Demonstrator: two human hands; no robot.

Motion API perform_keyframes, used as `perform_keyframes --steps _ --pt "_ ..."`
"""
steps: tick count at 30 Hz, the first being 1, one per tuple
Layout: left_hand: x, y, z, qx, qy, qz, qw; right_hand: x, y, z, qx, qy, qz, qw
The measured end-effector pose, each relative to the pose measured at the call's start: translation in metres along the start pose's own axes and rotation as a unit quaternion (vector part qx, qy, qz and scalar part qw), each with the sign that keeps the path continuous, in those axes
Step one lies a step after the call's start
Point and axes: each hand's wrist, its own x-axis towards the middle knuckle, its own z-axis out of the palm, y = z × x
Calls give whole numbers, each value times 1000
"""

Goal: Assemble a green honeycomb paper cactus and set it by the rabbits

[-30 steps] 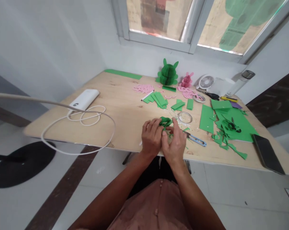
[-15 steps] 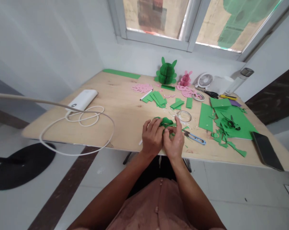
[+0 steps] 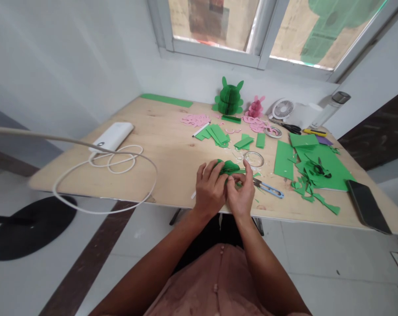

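My left hand [image 3: 211, 189] curls its fingers round a layered green paper piece [image 3: 229, 167] close to the table's front edge. From the right, my right hand [image 3: 241, 192] pinches the same piece between thumb and fingers, its index finger raised. The two hands touch, and they hide the lower part of the paper. Just right of my right hand lies a pair of blue-handled snips [image 3: 270, 190]. A tape roll [image 3: 253, 160] rests behind the hands, with folded green strips [image 3: 244, 141] farther back.
A green paper figure [image 3: 229, 100] and a smaller pink one [image 3: 256, 107] stand at the back. Green scraps [image 3: 303, 188], black scissors [image 3: 321, 170] and a phone [image 3: 367, 206] lie right. A power bank [image 3: 115, 136] with a looping white cable [image 3: 106, 212] is left.
The green paper piece has tilted and shows more of its layers above my fingers. My right hand has shifted slightly, and its fingers have closed in a little.
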Motion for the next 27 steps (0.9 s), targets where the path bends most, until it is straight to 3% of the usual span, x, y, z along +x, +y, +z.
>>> perform_keyframes --steps 12,17,21,24,27 --pt "2 2 -9 -35 -46 -28 998 6 2 0 -20 17 -5 1000" --pt "7 -6 -20 -120 -61 -80 988 13 3 -2 -23 7 -20 1000" --pt "22 -26 -27 -223 -72 -166 958 18 -1 -7 -29 -12 -48 998" --pt "38 -44 -29 -293 -128 -215 923 24 -8 -13 -40 -42 -77 995" --pt "51 -55 -30 -369 -197 -219 882 30 -17 -20 -60 -80 -117 988"
